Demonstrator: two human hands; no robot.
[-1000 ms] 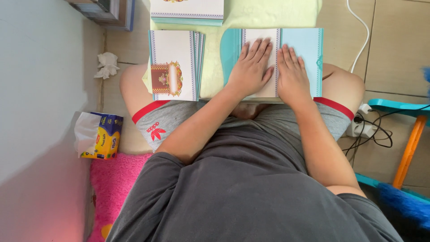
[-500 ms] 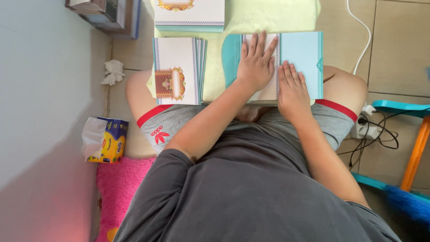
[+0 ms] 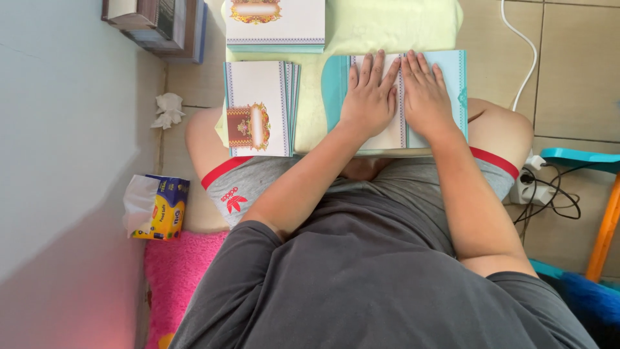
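Observation:
I sit on the floor with a pale green cushion (image 3: 387,26) across my lap. On it lies a teal-edged folded card (image 3: 455,77). My left hand (image 3: 369,97) and my right hand (image 3: 423,94) press flat on the card side by side, fingers stretched forward. To the left a stack of white cards (image 3: 258,106) with an ornate red and gold emblem rests on the cushion. A second stack of cards (image 3: 274,22) lies further ahead.
A blue and yellow tissue pack (image 3: 158,207) and a crumpled tissue (image 3: 168,110) lie by the wall on the left. A pink mat (image 3: 171,278) is under me. Boxes (image 3: 155,22) stand top left. A power strip with cables (image 3: 539,187) and an orange pole (image 3: 604,232) are right.
My right hand has slid forward to lie level with my left hand on the card. The view has shifted slightly.

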